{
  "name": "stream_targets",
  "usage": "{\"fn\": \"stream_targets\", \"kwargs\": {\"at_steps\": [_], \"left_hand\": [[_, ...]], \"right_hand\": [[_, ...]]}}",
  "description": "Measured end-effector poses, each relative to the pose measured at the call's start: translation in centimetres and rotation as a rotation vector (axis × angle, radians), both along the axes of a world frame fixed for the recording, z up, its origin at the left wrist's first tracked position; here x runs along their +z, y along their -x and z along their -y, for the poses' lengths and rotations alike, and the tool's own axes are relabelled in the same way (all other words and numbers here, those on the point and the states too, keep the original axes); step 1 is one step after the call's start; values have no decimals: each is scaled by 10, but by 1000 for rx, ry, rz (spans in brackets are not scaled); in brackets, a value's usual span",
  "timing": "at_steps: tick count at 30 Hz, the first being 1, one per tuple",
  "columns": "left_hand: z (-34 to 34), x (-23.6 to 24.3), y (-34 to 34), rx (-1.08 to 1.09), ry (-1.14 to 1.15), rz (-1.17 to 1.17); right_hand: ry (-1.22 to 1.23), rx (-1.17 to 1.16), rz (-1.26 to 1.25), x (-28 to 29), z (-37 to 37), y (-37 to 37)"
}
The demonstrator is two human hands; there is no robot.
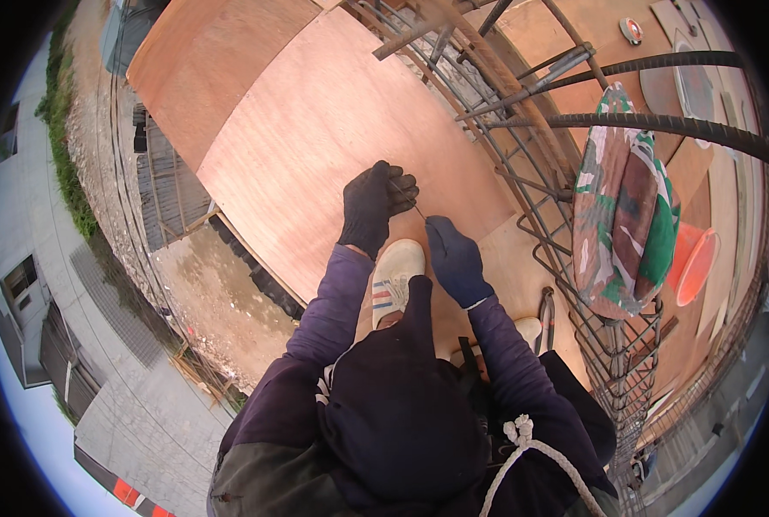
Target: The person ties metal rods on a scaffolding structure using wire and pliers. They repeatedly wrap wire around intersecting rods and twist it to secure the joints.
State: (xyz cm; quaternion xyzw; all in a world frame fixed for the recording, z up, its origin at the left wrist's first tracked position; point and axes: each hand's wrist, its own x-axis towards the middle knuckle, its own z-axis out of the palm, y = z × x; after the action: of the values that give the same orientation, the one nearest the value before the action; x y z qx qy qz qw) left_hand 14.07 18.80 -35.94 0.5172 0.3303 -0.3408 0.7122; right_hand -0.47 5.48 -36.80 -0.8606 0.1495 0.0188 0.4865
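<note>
Closed on a thin, dark wire (419, 209), with the gloved right hand (457, 260) on its nearer stretch and the left hand (376, 204) curled around its farther one. Strung across the short gap between, slanting bodyward and rightward (no clear favourite for reach). Below, smooth, fine-grained plywood (315, 129); rightward, ribbed, curved rebar (660, 124) and a crumpled camouflage-patterned bundle (621, 207).

Left head-mounted fisheye — wide, steeply downward, left hand (367, 208) and right hand (455, 258) near centre, plywood sheet (294, 129) beneath
</note>
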Motion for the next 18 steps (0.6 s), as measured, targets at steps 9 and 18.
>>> {"fn": "stream_targets", "kwargs": {"at_steps": [9,18], "left_hand": [[0,10,2,-281,147,194],[10,3,14,-234,171,161]], "right_hand": [[-657,-98,-346,18,17,-12],[-596,-137,-388,26,30,-13]]}}
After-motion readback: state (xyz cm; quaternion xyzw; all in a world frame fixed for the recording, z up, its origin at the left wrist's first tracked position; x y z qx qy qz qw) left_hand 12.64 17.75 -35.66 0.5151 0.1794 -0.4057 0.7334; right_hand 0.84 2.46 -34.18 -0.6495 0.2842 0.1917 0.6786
